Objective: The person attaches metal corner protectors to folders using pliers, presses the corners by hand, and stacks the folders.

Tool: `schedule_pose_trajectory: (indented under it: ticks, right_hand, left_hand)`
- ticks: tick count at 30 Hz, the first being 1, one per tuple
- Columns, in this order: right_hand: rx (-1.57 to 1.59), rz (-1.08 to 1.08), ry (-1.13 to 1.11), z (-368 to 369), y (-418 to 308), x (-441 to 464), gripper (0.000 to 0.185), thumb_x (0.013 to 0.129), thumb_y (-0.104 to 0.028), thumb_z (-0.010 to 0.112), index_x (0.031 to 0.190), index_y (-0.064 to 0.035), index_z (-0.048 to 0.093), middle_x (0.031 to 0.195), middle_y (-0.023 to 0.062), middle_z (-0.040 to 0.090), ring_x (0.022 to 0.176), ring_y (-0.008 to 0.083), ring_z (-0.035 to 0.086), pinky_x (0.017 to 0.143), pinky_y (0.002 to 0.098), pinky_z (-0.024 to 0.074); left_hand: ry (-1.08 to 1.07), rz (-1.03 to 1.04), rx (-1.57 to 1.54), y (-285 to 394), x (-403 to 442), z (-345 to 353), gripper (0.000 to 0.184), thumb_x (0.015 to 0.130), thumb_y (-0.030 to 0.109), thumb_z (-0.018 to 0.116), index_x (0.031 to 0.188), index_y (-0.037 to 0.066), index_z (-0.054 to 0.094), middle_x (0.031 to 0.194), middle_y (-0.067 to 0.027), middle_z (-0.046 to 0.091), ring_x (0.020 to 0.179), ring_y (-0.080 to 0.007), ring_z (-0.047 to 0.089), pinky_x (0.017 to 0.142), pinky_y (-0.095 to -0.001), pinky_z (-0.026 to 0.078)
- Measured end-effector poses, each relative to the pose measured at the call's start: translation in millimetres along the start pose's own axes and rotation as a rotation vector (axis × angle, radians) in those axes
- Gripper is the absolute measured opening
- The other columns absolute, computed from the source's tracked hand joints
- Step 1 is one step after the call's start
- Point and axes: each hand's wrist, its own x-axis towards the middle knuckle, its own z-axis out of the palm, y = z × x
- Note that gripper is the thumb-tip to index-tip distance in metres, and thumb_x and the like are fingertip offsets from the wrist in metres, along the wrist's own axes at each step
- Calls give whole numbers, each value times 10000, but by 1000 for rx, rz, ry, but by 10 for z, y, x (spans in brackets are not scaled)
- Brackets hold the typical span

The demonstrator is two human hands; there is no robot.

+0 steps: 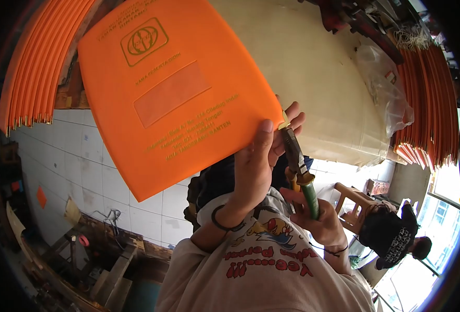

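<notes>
My left hand (256,161) grips an orange folder (214,67) by its near right corner, thumb on the cover and fingers behind. The cover carries gold lettering, a round emblem and a clear window. At that corner sits a small gold metal corner piece (284,120). My right hand (321,223) is closed around the green handle of a pair of pliers (297,156). Their jaws point up at the metal corner and touch or nearly touch it; whether they are clamped on it I cannot tell.
A tan-covered table (318,78) lies beyond the folder. Stacked orange folders with metal corners (37,67) stand at left, and another stack (427,104) at right beside a clear plastic bag (383,88). A person in a black shirt (391,234) is at right, near a wooden stool (352,208).
</notes>
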Motion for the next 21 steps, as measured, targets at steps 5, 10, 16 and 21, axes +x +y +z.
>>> schedule_pose_trajectory:
  ticks: [5,10,16,21]
  right_hand:
    - [-15,-107,37,49,1,22,515,850,14,650,1353,-13,545,906,-33,567,744,49,386,699,206,336]
    - [-13,-244,50,70,66,47,469,860,69,579,1326,19,546,1153,38,582,863,104,476,807,249,400]
    - [-116,-305,119,132,40,101,378,848,112,448,1198,61,581,1414,177,460,1267,283,527,1032,361,424]
    - [-339,-384,162,123,68,93,482,822,161,431,1250,1,582,1358,133,509,1139,173,560,952,302,437]
  left_hand:
    - [-1,4,-2,-12,-2,-19,549,1049,361,382,1411,-47,317,1386,-310,453,1274,-388,505,1086,-455,412]
    - [-5,16,-20,-20,-10,-21,543,1053,331,380,1419,-63,301,1419,-311,412,1283,-389,495,1088,-459,409]
    - [-10,50,-66,-50,-5,-21,513,1045,284,420,1404,-70,320,1406,-278,423,1283,-396,491,1079,-494,415]
    - [-17,62,-86,-84,0,-43,465,1046,254,425,1378,-65,362,1400,-214,430,1260,-385,513,1072,-508,422]
